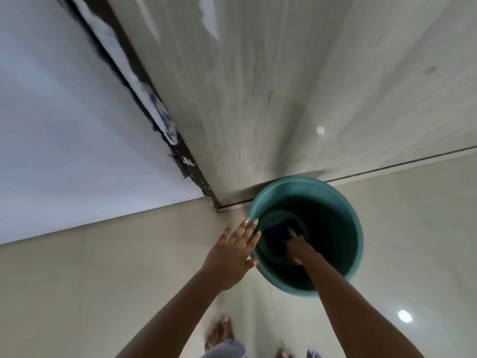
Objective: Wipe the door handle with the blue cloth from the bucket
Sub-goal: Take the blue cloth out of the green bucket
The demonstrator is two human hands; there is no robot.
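A teal bucket (353, 223) stands on the tiled floor right in front of a pale wood-grain door (232, 99). At the bucket's bottom lies a dark blue cloth (277, 232). My right hand (295, 248) reaches deep inside the bucket and its fingers rest on the cloth; whether they have closed around it is unclear. My left hand (232, 250) hovers with fingers spread against the outside of the bucket's left rim, holding nothing. The door handle is out of view.
A dark, chipped door frame (160, 120) runs between the door and a white wall (64, 125) on the left. Glossy cream floor tiles (103, 280) spread around the bucket. My bare feet (219, 332) stand near the bottom edge.
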